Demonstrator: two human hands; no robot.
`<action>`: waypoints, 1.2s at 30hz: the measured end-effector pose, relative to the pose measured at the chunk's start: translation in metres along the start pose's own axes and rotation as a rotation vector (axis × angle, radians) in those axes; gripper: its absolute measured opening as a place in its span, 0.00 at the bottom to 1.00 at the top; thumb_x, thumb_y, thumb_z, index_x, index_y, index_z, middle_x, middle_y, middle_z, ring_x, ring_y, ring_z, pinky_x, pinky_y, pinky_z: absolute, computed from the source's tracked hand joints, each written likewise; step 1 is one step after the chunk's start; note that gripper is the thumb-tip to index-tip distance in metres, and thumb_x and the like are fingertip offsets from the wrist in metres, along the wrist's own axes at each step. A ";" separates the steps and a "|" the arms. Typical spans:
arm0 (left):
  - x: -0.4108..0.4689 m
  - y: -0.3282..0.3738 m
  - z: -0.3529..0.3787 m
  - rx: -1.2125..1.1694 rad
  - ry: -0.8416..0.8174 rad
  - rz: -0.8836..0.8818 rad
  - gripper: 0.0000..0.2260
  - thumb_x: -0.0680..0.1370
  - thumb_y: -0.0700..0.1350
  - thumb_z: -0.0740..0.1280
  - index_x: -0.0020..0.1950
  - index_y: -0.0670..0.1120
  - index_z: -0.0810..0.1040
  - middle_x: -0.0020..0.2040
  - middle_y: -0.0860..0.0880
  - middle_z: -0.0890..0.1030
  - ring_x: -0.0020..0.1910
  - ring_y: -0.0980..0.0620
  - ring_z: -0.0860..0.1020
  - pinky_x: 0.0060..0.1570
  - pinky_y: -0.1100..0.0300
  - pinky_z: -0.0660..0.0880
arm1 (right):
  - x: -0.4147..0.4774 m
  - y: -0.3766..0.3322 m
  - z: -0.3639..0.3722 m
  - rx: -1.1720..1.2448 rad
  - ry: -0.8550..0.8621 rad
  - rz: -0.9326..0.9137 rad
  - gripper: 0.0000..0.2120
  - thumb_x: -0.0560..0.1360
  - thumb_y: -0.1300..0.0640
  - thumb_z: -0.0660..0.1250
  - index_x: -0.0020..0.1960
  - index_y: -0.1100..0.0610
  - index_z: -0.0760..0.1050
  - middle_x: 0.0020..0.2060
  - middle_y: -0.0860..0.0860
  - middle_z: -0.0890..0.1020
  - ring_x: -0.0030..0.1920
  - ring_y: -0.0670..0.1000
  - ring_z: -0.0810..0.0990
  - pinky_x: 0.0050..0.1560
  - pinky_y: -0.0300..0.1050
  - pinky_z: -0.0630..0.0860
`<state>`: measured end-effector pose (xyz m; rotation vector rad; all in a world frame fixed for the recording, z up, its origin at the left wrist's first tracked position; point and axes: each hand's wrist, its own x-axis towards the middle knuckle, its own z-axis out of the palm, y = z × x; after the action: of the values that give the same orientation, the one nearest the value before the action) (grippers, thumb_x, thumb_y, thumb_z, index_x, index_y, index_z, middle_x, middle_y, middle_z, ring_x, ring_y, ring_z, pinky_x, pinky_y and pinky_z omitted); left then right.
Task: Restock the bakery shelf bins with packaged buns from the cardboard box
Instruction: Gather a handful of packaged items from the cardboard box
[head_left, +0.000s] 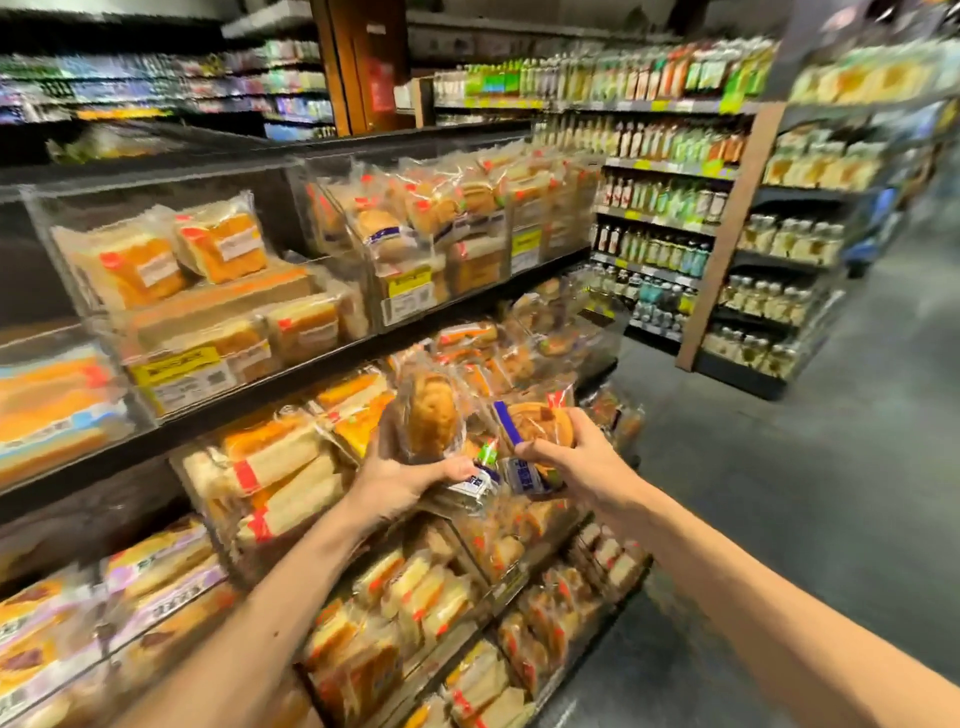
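My left hand grips a clear-wrapped round brown bun, held upright in front of the middle shelf. My right hand grips a second packaged bun with a blue and white label, just right of the first. Both packs hover over a clear shelf bin that holds several wrapped buns. The cardboard box is out of view.
Clear bins of packaged bread fill the dark bakery shelves from left to centre, with yellow price tags on their fronts. Bottle shelves stand across a grey floor aisle on the right.
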<state>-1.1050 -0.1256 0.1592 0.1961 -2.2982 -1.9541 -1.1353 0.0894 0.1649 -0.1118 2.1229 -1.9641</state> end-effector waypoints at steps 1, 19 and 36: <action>0.011 -0.001 0.016 -0.003 -0.012 0.019 0.35 0.57 0.37 0.85 0.60 0.50 0.76 0.50 0.52 0.84 0.46 0.58 0.82 0.44 0.70 0.77 | 0.007 0.004 -0.017 -0.007 0.019 0.003 0.29 0.67 0.52 0.78 0.62 0.54 0.69 0.58 0.57 0.80 0.56 0.54 0.82 0.46 0.47 0.81; 0.172 -0.004 0.251 0.133 0.031 -0.031 0.45 0.60 0.42 0.84 0.70 0.54 0.64 0.59 0.59 0.76 0.55 0.69 0.76 0.58 0.72 0.72 | 0.199 0.040 -0.273 -0.024 -0.063 0.186 0.07 0.78 0.50 0.67 0.50 0.53 0.79 0.46 0.50 0.82 0.46 0.47 0.79 0.47 0.43 0.72; 0.318 -0.037 0.290 0.058 0.117 -0.173 0.59 0.47 0.61 0.85 0.74 0.54 0.64 0.63 0.56 0.77 0.61 0.56 0.77 0.60 0.59 0.73 | 0.391 0.015 -0.359 -0.350 -0.034 0.070 0.08 0.75 0.54 0.72 0.45 0.59 0.80 0.36 0.49 0.79 0.35 0.44 0.74 0.30 0.31 0.69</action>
<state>-1.4677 0.0948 0.0778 0.5163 -2.3329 -1.8959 -1.5942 0.3531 0.1222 -0.1301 2.3915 -1.5250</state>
